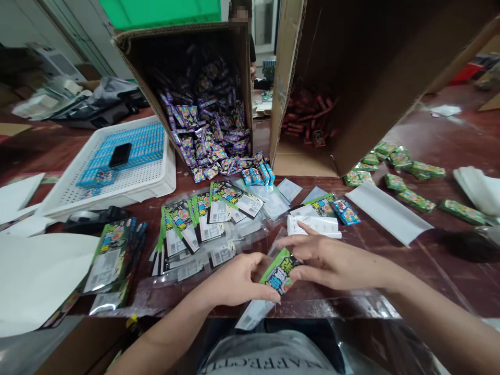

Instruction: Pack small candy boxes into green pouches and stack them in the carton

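Note:
Near the table's front edge, my left hand [242, 278] grips the left side of a green and black printed packet [278, 273], thumb below it. My right hand [324, 258] closes on the packet's right side with thumb and fingers, its index finger raised. A clear sleeve with a white label [253, 314] hangs from the packet's lower end. Just beyond my right hand lie a folded white paper [314, 226] and a blue packet [346, 212]. Many clear bags with green headers [203, 219] are spread left of my hands.
One cardboard box [251, 94] holds purple packets [219, 135]; another [283, 104] holds red ones [308, 114]. A white tray [156, 179] with blue boxes and a phone [120, 154] stands left. Green packets [416, 199] lie right. A person [252, 54] is behind the boxes.

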Available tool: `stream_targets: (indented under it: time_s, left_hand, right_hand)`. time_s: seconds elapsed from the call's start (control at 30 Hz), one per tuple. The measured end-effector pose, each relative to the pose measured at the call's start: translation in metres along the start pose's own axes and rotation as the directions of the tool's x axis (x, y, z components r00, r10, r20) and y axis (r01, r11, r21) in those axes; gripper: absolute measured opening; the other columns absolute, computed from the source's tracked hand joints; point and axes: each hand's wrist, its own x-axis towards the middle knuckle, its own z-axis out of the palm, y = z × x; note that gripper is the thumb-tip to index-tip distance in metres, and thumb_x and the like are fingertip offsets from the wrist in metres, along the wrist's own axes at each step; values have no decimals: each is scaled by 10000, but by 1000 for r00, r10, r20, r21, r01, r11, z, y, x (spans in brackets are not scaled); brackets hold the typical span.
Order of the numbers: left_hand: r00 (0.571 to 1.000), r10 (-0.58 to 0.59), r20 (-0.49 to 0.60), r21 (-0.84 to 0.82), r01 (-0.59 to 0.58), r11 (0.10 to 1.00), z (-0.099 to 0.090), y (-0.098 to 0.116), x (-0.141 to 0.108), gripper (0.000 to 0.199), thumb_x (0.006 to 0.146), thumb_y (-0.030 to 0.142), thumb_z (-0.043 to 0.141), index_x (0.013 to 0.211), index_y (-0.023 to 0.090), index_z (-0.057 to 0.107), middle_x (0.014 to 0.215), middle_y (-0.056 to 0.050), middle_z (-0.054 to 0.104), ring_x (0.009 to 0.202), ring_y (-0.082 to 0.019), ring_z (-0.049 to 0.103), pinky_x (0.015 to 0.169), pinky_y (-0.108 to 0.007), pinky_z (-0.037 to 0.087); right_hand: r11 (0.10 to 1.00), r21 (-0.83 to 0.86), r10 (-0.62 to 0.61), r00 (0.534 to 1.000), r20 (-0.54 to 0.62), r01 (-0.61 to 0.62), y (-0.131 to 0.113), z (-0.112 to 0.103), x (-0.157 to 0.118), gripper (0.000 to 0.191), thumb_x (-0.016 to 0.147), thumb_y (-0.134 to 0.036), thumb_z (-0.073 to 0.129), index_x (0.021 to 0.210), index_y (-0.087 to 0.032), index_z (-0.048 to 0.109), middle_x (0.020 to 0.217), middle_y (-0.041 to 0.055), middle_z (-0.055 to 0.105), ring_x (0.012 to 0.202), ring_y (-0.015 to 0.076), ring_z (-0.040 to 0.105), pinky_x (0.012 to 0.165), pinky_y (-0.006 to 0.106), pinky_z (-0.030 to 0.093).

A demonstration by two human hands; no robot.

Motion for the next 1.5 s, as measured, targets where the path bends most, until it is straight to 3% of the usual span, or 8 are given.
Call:
stream_targets:
  time_s: [0.07, 0.2, 0.5, 0.7, 0.9, 1.13, 1.33, 1.5]
  left_hand:
    - [989, 13, -149, -26, -17, 1000, 1, -1, 6, 343, 747, 300, 814, 1053, 178, 718, 1038, -81, 782, 933, -246, 730, 856, -379, 556]
    - [857, 134, -497, -50, -183, 982, 3, -7, 25, 289, 828, 374, 740, 1022, 160, 728, 1050, -81, 783, 950, -254, 725, 858, -365, 552]
    - [653, 205, -730, 206, -76, 976, 7, -66, 28, 529, 959, 427, 580, 1428, 217, 453, 1298, -137, 678, 1166, -277, 665, 985, -416, 533]
    - [366, 647, -669, 735, 203, 647, -72, -23, 34, 436, 985, 336, 548, 1399, 218, 484, 1440, -151, 526, 1378, -303, 469, 1153, -499, 378]
    - [447, 452, -772, 635, 584, 506, -185, 45, 138, 438, 968, 373, 576, 1294, 81, 561, 1241, -202, 658, 1221, -316, 578, 1059, -425, 431]
    - [502, 363, -785, 619, 656, 432, -218, 54, 182, 424, 851, 305, 722, 1182, 61, 618, 1159, -224, 668, 1160, -336, 606, 966, -404, 479]
    - [645, 402, -649, 760, 535, 369, -211, 75, 107, 464, 845, 150, 659, 1305, 149, 596, 1331, -140, 554, 1211, -279, 582, 1064, -368, 456]
    - [923, 380, 55, 965, -147, 219, -129, 77, 65, 490, 882, 55, 503, 1297, 292, 613, 1344, -42, 568, 1229, -221, 560, 1087, -339, 443]
  right_hand:
    - [994, 19, 105, 959, -263, -104, 8, 9, -4, 233, 1006, -391, 538, 1008, -270, 737, 1310, 53, 671, 1206, 236, 642, 1076, 465, 480]
    - [927, 279, 373, 685, -626, -249, 25, 62, 10, 407, 982, -457, 554, 1325, -238, 553, 1252, 134, 705, 1070, 253, 721, 924, 428, 588]
    - [850, 140, 494, 676, -547, -509, 57, 157, 50, 370, 1061, -461, 238, 1073, -248, 540, 885, 104, 786, 778, 301, 781, 583, 349, 572]
    - [786, -318, 354, 808, -470, -530, 66, 88, 75, 374, 1033, -533, 385, 1040, -256, 635, 795, 58, 772, 682, 290, 758, 538, 352, 542]
    - [644, -626, 235, 892, -386, -440, 114, -45, 190, 311, 1013, -231, 446, 1230, -140, 649, 1177, 171, 718, 1098, 296, 656, 917, 398, 513]
    - [704, -677, 192, 975, -110, -215, 148, -66, 243, 554, 658, -214, 834, 1192, -171, 692, 1161, 139, 727, 1124, 347, 583, 904, 419, 472]
    - [814, -548, 46, 962, -270, -192, 117, -66, 157, 198, 953, -266, 571, 1130, -233, 654, 1124, 75, 700, 1074, 269, 573, 939, 407, 457]
    - [766, -450, 236, 851, -469, -460, 61, -4, 24, 150, 909, -262, 536, 1042, -233, 597, 1059, 94, 633, 765, 222, 659, 561, 312, 477]
